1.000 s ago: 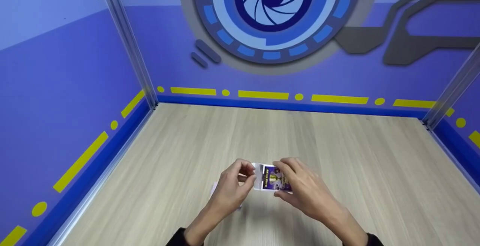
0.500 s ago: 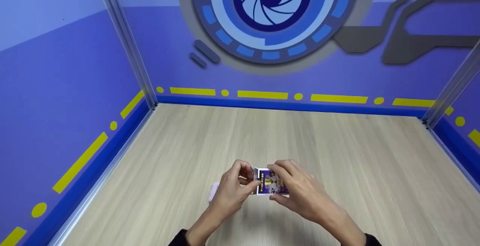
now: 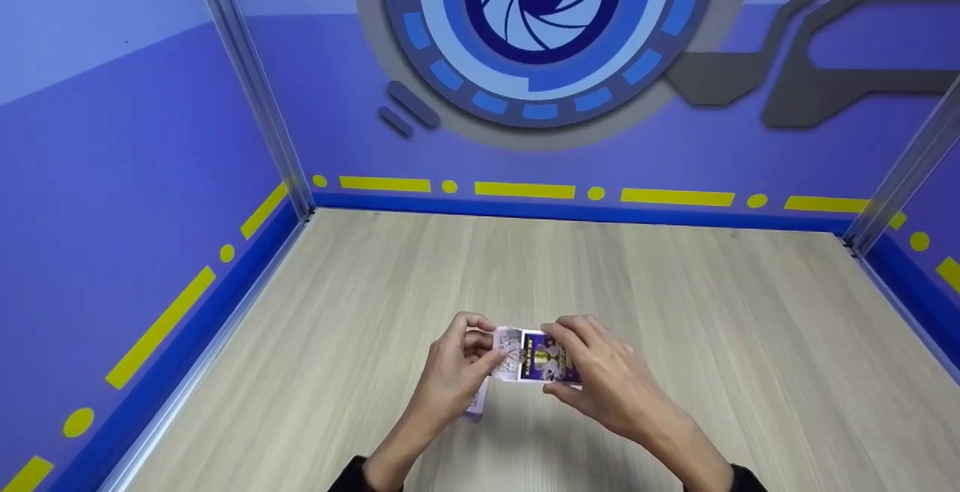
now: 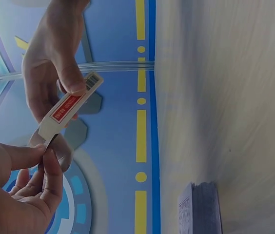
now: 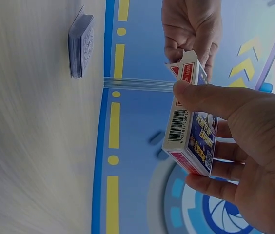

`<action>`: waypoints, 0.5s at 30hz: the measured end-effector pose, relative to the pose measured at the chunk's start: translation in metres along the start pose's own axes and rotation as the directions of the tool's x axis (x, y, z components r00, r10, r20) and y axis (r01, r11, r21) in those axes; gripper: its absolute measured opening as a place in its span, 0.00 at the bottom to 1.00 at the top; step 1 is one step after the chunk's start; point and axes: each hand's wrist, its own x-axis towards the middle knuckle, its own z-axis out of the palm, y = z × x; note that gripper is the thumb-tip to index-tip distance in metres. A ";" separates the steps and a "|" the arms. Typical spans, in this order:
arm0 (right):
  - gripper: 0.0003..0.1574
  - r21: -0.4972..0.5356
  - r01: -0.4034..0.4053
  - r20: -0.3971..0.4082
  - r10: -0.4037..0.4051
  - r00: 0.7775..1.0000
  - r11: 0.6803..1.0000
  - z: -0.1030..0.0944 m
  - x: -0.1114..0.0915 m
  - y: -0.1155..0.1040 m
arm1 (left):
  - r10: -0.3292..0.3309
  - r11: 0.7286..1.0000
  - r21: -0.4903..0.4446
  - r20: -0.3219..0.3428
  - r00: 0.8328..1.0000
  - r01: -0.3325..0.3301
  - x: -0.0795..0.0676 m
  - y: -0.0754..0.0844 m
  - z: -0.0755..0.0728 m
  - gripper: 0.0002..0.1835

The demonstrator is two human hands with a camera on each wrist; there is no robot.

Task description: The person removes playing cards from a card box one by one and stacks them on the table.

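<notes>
My right hand (image 3: 611,376) holds a small playing card box (image 3: 551,357), thumb on one side and fingers on the other. Its face is purple with yellow print; a barcode and red label mark the narrow side in the right wrist view. At the box's left end, my left hand (image 3: 457,364) pinches a thin, pink patterned piece (image 3: 508,353) between thumb and finger. I cannot tell whether it is a card or the box's flap. Both hands are above the table. A deck of playing cards (image 5: 81,46) lies below, partly hidden by my left hand in the head view.
The wood-grain table (image 3: 675,312) stretches ahead and to both sides. Blue printed panels (image 3: 150,199) wall it at the back and sides, with metal posts (image 3: 259,94) at the corners.
The piece at the box's end looked silvery, then narrow and dark, and now shows its pink pattern broadly. My left hand has shifted slightly left, uncovering part of the deck. The right keeps its hold.
</notes>
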 end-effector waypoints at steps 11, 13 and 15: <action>0.47 -0.023 -0.009 -0.004 0.009 1.000 1.000 0.002 0.001 0.004 | 0.252 0.913 0.310 0.087 0.964 -0.267 0.003 0.004 -0.013 0.20; 0.47 -0.026 -0.003 -0.007 0.003 1.000 1.000 0.002 0.000 0.004 | 0.270 0.869 0.395 0.123 0.955 -0.296 0.003 0.005 -0.015 0.17; 0.47 -0.030 0.006 -0.013 -0.006 1.000 1.000 0.003 0.000 0.004 | 0.275 0.819 0.479 0.156 0.949 -0.316 0.003 0.006 -0.016 0.17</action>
